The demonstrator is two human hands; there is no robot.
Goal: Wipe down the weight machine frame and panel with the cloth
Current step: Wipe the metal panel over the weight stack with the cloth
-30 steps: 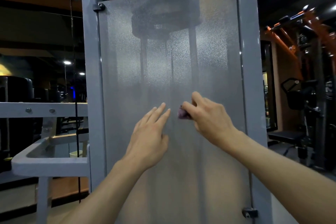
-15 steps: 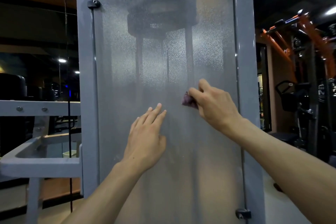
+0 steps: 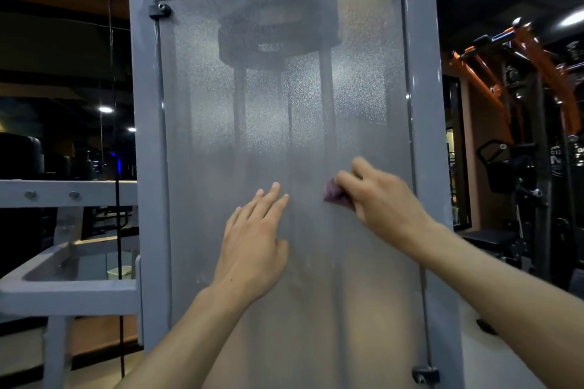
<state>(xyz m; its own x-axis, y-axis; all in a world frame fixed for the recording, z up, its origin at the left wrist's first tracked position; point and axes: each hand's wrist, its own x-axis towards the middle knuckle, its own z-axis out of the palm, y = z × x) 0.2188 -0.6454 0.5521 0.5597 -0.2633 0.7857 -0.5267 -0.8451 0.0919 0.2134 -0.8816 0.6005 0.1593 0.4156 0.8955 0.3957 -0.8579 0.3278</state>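
One cloth (image 3: 333, 194), one panel (image 3: 284, 110), two hands

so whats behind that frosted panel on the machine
Through the frosted panel a dark weight block shows as a blur near the top, with upright rods running down from it. Lower down the haze and both hands cover whatever else is there.
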